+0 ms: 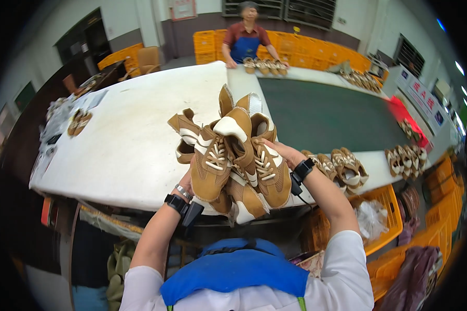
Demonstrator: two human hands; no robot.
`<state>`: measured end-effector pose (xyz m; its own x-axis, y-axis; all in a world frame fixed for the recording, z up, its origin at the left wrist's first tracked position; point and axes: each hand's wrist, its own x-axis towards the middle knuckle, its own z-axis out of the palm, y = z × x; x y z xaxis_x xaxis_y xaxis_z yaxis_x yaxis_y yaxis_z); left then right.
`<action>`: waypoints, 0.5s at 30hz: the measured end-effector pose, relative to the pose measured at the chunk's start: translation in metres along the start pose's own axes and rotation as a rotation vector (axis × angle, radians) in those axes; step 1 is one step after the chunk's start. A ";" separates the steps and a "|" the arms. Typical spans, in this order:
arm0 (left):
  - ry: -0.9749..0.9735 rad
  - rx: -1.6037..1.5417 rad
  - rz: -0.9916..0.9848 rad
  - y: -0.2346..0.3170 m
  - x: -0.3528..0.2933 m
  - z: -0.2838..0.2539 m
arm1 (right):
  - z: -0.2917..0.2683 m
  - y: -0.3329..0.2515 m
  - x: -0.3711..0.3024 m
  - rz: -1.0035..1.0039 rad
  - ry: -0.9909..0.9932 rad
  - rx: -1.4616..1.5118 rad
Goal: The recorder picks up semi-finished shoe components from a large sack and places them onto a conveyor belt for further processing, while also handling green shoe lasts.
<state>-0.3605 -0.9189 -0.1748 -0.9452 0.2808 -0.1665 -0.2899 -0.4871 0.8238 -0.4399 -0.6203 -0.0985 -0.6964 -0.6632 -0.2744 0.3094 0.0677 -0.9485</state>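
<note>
A bundle of several tan and white shoe uppers with cream laces (233,155) is lifted above the near edge of the white table (129,129). My left hand (188,179) supports the bundle from underneath on its left side. From the right, my right hand (285,153) presses against the uppers. Both wrists wear black bands with small devices. Much of each hand is hidden behind the uppers.
A dark green conveyor belt (327,116) runs across the right half of the table, with more uppers (342,168) along its near and far edges. A person in a blue apron (245,41) works at the far end. Orange crates (386,212) stand at right.
</note>
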 end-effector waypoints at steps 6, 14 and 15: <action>0.384 0.641 -0.386 -0.054 0.116 -0.072 | -0.072 0.094 0.065 0.144 0.376 -0.383; -0.120 1.486 0.479 -0.066 0.133 -0.065 | -0.119 0.077 0.080 0.107 0.256 -0.382; -0.026 0.884 0.168 -0.069 0.124 -0.068 | -0.126 0.080 0.080 0.116 0.225 -0.384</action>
<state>-0.4676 -0.9067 -0.2894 -0.9578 0.2876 -0.0027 0.0836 0.2873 0.9542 -0.5520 -0.5740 -0.2159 -0.8079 -0.4594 -0.3691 0.1605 0.4312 -0.8879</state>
